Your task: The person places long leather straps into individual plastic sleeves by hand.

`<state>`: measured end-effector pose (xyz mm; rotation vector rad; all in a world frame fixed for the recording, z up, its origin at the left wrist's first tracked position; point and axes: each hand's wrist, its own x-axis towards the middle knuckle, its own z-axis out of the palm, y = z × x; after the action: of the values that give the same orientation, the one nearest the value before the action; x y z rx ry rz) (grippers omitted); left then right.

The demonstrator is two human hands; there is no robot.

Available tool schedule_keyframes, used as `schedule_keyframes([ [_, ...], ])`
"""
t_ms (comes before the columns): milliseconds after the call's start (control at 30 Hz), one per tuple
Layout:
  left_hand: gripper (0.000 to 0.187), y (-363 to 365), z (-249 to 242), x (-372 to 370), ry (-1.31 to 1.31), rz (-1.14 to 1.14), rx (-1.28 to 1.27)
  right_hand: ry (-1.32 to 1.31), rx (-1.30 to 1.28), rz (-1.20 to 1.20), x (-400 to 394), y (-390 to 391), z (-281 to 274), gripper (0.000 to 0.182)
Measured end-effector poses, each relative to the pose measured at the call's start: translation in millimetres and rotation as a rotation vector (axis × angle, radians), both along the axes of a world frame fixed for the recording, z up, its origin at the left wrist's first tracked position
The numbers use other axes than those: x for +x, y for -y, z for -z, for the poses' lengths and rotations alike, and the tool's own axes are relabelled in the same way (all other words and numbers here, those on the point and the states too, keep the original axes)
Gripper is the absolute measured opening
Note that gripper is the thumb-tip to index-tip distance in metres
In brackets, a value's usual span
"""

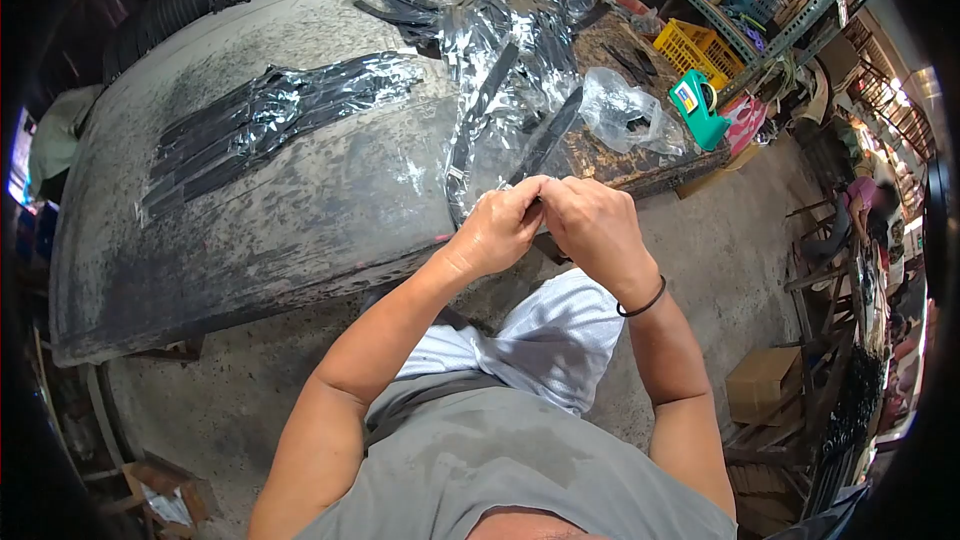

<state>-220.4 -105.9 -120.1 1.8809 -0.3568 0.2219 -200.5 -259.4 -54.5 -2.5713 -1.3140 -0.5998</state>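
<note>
My left hand (497, 232) and my right hand (597, 232) meet in front of my body at the table's near edge. Both have their fingers curled in and pinched together, the fingertips touching. Between them shows a small dark bit of a black strip; most of it is covered by my fingers. Just beyond my hands, a long black strip in a clear plastic sleeve (552, 138) slants away over the table. Behind it lies a heap of similar black strips in shiny plastic (480, 35). Left of that, a row of sleeved black strips (270, 115) rests flat.
The worn table (330, 225) fills the left and middle. To the right are a crumpled clear plastic bag (622, 110), a green tape dispenser (700, 110) and a yellow crate (698, 50). A cardboard box (763, 385) stands on the floor; another person (862, 202) is farther right.
</note>
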Motion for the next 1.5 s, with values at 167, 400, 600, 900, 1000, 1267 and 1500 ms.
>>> schedule_keyframes([
  [167, 0.027, -9.1, 6.1, -5.8, -0.031, 0.085, -0.082, -0.677, 0.620, -0.075, 1.6, 13.1, 4.6, 0.021],
  [400, 0.026, -14.2, 18.9, -8.5, 0.074, 0.237, -0.163, -1.597, 1.123, 0.161, 6.5, 9.6, 92.5, 0.055],
  [600, 0.016, -20.7, 19.1, -10.2, 0.167, 0.287, -0.017, -1.340, 1.416, -0.027, 5.5, -5.0, 80.9, 0.023],
  [900, 0.017, -9.1, 11.6, -17.6, -0.188, 0.206, -0.552, -0.886, 1.296, -0.142, -10.2, -11.0, 70.1, 0.018],
  [1000, 0.012, -11.4, 8.2, -17.8, -0.198, 0.148, -0.305, -0.855, 1.294, -0.151, -14.2, -10.5, 68.9, 0.018],
  [1267, 0.008, -14.1, 3.4, -17.9, 0.042, 0.063, -0.196, -0.741, 1.170, -0.148, -13.2, -8.1, 68.1, 0.019],
  [1500, 0.021, -1.8, 0.7, -12.0, 0.301, -0.148, -0.059, -0.797, 1.322, 0.032, -8.3, -21.1, 47.0, 0.025],
])
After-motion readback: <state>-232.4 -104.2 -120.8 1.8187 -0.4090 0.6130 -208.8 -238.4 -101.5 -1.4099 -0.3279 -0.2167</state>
